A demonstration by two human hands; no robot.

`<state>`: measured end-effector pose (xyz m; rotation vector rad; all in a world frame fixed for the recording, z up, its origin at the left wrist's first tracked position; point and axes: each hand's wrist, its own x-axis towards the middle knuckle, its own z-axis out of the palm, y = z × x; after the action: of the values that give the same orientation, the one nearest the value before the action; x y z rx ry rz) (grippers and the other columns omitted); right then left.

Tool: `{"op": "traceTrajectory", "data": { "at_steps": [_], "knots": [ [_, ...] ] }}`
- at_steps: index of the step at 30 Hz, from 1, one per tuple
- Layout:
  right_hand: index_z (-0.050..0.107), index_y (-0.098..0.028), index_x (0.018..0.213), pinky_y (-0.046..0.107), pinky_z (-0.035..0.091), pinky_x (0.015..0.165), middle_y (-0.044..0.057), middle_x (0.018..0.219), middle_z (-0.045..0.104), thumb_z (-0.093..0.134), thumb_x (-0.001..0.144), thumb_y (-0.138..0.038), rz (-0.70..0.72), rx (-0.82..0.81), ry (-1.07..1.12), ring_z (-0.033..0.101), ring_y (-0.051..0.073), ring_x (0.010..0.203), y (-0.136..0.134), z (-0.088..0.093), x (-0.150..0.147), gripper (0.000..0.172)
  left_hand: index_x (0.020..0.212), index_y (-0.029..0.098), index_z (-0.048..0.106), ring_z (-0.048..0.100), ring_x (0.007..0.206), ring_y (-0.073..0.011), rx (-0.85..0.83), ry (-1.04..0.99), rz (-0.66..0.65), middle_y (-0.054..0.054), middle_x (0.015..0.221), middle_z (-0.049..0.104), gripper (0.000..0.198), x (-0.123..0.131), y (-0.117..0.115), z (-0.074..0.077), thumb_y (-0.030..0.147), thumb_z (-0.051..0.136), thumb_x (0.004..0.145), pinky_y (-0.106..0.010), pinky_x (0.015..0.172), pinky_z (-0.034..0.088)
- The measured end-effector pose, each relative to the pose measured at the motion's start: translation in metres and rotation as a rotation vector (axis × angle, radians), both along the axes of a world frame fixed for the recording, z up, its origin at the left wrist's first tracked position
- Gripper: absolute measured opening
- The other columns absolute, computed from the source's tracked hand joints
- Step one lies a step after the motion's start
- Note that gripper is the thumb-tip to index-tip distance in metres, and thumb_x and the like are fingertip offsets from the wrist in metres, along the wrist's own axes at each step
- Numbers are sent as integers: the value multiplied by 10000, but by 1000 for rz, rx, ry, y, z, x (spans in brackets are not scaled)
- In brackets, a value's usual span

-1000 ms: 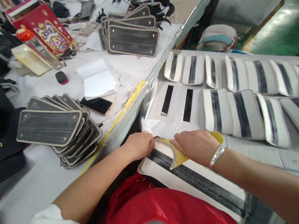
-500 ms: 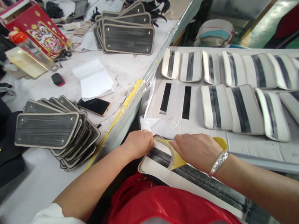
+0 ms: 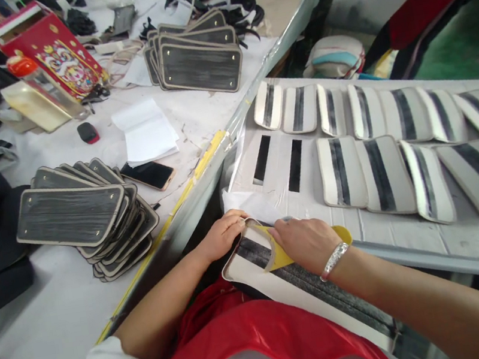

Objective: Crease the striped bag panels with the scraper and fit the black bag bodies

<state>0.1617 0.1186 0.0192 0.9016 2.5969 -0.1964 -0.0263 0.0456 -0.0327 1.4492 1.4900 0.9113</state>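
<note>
Across the front of my body lies a long cream panel (image 3: 250,275) with a dark grey stripe down its middle and rounded corners. My left hand (image 3: 225,235) pinches its upper left corner, fingers closed on the edge. In my right hand (image 3: 308,242) is a flat yellow scraper (image 3: 281,256), its curved greyish edge lying on the panel over the stripe. The scraper's other end sticks out past my wrist, near a silver bracelet. My right hand and forearm hide part of the panel.
On the bench at right lie several cream panels with dark stripes (image 3: 382,175). The left table carries stacks of dark framed panels (image 3: 72,212) (image 3: 202,67), a phone (image 3: 148,174), white paper (image 3: 147,130) and a red box (image 3: 51,51). A yellow-taped edge (image 3: 202,170) borders that table.
My right hand and the scraper have shifted slightly left along the panel. My left hand keeps its corner, its fingers a little more extended. A red and black shape at upper right has moved.
</note>
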Motion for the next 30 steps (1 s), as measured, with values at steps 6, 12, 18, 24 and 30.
{"op": "traceTrajectory", "data": {
  "at_steps": [6,12,18,24,30],
  "knots": [
    [548,-170,888,310,436,533,91,714,646,203,942,-400,2,3,-10,652,258,690,-1,0,3,418,954,182,561,597,938,-187,-199,-661,463,-48,1098,612,251,22,-17,-15,372,436,847,-331,832,457],
    [572,-189,928,297,367,560,89,778,652,203,950,-377,63,29,-25,636,233,703,0,4,4,414,1127,146,552,579,1035,-209,-283,-764,462,-90,1116,634,414,22,-14,-14,263,618,736,-344,941,392],
    [600,-197,829,304,281,626,58,752,630,221,957,-376,222,122,117,580,183,712,25,20,16,438,1095,139,565,594,1004,-219,-269,-708,482,-89,1067,660,380,25,-14,-3,305,605,755,-364,940,395],
    [628,-181,815,291,273,637,60,770,636,224,954,-406,198,91,107,572,166,732,70,-2,-2,483,1217,176,439,610,976,-194,-300,-778,632,-90,1145,617,535,29,-11,-1,139,599,708,-337,905,435],
    [685,-168,825,325,315,688,102,837,665,202,938,-445,295,-28,65,593,202,788,78,-26,-54,568,1248,217,395,657,792,-169,-370,-905,806,-79,1171,587,529,30,-3,4,202,573,751,-292,708,510]
  ]
}}
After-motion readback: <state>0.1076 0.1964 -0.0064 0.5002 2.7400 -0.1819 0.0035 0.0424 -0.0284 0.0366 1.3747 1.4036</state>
